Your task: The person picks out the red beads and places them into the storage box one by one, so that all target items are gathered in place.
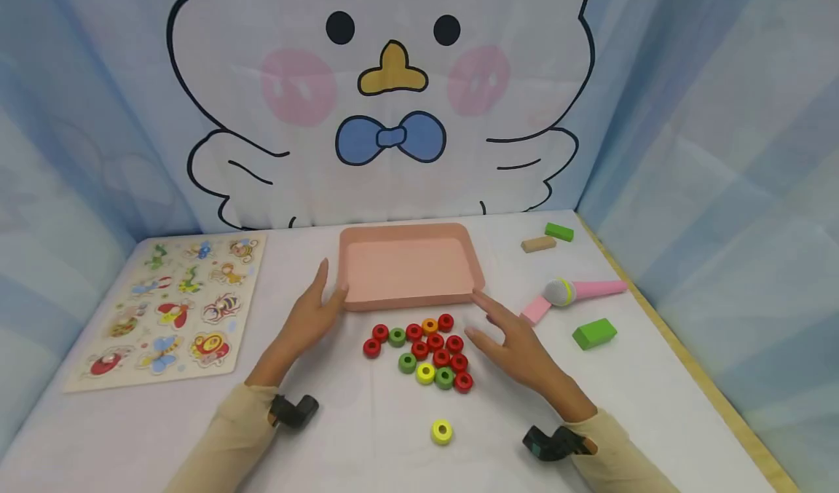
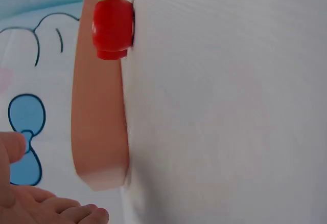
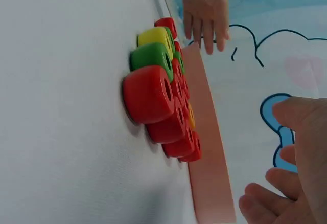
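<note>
A pink tray (image 1: 408, 266) sits on the white table (image 1: 341, 435) and serves as the landmark. The left hand (image 1: 314, 311) lies at the tray's near left corner, fingers straight and relaxed, fingertips just beside or touching the rim; it grips nothing. The right hand (image 1: 518, 344) hovers off the tray's near right corner, fingers spread and loose, forefinger pointing at that corner, holding nothing.

Just in front of the tray, between the two hands, lies a cluster of beads (image 1: 426, 351): mostly red, some green, one orange, one yellow. A single yellow bead (image 1: 441, 432) lies farther from the tray, apart from the cluster. In the right wrist view a red bead (image 3: 148, 93) is nearest the camera, with green and yellow ones behind it.

Left of the tray lies an insect puzzle board (image 1: 177, 307). Right of the tray lie a toy microphone (image 1: 577, 291), a green block (image 1: 593, 333), and, nearer the backdrop, a tan block (image 1: 538, 244) and a second green block (image 1: 559, 231).
</note>
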The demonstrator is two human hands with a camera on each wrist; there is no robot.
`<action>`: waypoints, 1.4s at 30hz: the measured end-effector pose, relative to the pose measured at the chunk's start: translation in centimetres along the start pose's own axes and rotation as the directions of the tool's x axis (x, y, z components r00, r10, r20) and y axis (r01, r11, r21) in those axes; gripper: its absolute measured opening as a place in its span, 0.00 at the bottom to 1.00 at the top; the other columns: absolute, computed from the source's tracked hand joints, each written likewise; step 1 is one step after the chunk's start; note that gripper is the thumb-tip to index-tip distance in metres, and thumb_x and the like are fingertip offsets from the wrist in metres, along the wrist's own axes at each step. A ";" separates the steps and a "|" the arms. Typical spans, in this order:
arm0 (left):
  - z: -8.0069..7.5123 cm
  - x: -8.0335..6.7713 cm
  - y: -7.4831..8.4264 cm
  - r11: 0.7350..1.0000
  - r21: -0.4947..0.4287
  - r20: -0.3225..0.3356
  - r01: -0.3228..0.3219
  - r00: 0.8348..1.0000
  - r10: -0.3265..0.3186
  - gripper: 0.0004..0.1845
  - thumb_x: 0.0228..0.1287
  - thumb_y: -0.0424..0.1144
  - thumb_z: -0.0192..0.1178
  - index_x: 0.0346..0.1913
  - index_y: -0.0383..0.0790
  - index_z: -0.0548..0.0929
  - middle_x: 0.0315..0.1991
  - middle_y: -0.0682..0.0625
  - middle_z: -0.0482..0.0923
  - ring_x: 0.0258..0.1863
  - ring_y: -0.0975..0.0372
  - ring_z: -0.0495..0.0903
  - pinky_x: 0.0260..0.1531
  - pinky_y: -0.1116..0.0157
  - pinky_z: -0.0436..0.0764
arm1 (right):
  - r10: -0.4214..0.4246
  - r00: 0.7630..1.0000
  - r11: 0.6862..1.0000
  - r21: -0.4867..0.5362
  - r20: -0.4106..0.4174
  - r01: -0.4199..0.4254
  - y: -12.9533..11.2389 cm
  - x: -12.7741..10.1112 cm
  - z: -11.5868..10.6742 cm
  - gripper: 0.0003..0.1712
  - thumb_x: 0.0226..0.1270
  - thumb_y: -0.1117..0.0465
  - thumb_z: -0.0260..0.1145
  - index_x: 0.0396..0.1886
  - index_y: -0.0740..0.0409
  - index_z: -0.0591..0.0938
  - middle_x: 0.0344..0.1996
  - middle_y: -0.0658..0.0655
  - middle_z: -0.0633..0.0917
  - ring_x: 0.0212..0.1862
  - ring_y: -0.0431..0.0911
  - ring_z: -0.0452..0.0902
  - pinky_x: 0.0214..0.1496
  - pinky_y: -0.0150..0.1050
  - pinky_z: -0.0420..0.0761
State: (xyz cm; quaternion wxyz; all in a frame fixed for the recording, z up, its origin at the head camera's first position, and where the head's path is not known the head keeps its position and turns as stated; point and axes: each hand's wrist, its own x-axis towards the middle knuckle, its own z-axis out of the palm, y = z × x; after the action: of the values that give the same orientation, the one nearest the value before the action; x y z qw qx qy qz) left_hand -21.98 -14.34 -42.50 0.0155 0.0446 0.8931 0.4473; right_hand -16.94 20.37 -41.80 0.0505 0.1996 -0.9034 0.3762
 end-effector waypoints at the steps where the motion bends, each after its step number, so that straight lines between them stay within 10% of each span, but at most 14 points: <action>1: 0.0 0.4 -0.4 0.998 -0.051 -0.002 0.023 1.000 -0.023 0.40 0.78 0.54 0.41 0.79 0.39 0.37 0.78 0.39 0.38 0.75 0.45 0.45 0.72 0.49 0.50 | 0.019 1.000 0.999 0.040 0.015 -0.020 0.0 -0.3 0.1 0.37 0.70 0.52 0.66 0.74 0.55 0.66 0.70 0.57 0.68 0.68 0.53 0.67 0.64 0.50 0.72; 7: 0.5 1.6 -2.4 0.932 -0.357 -0.026 0.064 0.997 -0.078 0.35 0.78 0.41 0.47 0.77 0.32 0.45 0.77 0.40 0.45 0.74 0.50 0.50 0.72 0.57 0.54 | 0.151 0.984 0.959 0.227 0.091 -0.169 -0.5 -3.2 1.3 0.32 0.60 0.54 0.75 0.62 0.60 0.77 0.57 0.57 0.80 0.56 0.51 0.78 0.54 0.37 0.81; 15: 1.3 1.5 -4.2 0.750 -0.657 -0.049 0.079 0.988 -0.148 0.30 0.74 0.33 0.52 0.75 0.37 0.59 0.74 0.45 0.58 0.71 0.60 0.59 0.66 0.66 0.65 | 0.066 0.996 0.983 0.166 0.056 -0.074 -1.1 -4.3 3.6 0.18 0.56 0.60 0.77 0.45 0.54 0.83 0.43 0.46 0.83 0.40 0.40 0.81 0.42 0.33 0.84; 20: 1.8 1.7 -4.5 0.696 -0.717 -0.042 0.050 0.993 -0.114 0.30 0.73 0.30 0.53 0.74 0.34 0.60 0.74 0.42 0.58 0.71 0.59 0.60 0.64 0.68 0.66 | 0.085 0.994 0.980 0.174 0.066 -0.095 -0.5 -4.9 3.8 0.16 0.57 0.65 0.76 0.45 0.52 0.85 0.41 0.44 0.83 0.39 0.38 0.82 0.43 0.33 0.84; 28: 2.4 2.5 -4.2 0.733 -0.679 -0.047 0.042 0.994 -0.101 0.30 0.72 0.32 0.55 0.74 0.34 0.62 0.73 0.42 0.60 0.70 0.59 0.63 0.63 0.68 0.68 | 0.029 0.985 0.971 0.231 0.169 -0.068 0.0 -2.4 0.6 0.18 0.59 0.66 0.73 0.50 0.55 0.85 0.46 0.48 0.82 0.49 0.44 0.80 0.50 0.34 0.82; 36: 2.3 2.5 -3.8 0.767 -0.640 -0.060 0.046 0.992 -0.110 0.29 0.72 0.33 0.55 0.74 0.36 0.63 0.73 0.44 0.61 0.71 0.58 0.61 0.64 0.66 0.67 | 0.013 0.970 0.977 0.202 0.242 -0.064 -1.3 8.9 -1.9 0.21 0.63 0.61 0.71 0.56 0.57 0.82 0.51 0.54 0.82 0.56 0.52 0.77 0.54 0.40 0.81; 42: 2.5 2.0 -3.3 0.772 -0.635 -0.073 0.030 0.992 -0.099 0.29 0.72 0.31 0.55 0.73 0.33 0.63 0.72 0.42 0.61 0.71 0.55 0.61 0.65 0.63 0.66 | 0.109 0.966 0.978 0.146 0.234 -0.146 -2.3 18.1 1.2 0.22 0.63 0.54 0.72 0.57 0.53 0.83 0.50 0.53 0.82 0.52 0.50 0.77 0.54 0.44 0.80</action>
State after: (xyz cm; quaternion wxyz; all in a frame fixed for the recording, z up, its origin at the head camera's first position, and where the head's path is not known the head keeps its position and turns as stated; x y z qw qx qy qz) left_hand -24.00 -14.09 -46.63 -0.0006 -0.0168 0.6916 0.7221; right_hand -32.52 12.20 -36.75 -0.0929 0.1855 -0.8808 0.4256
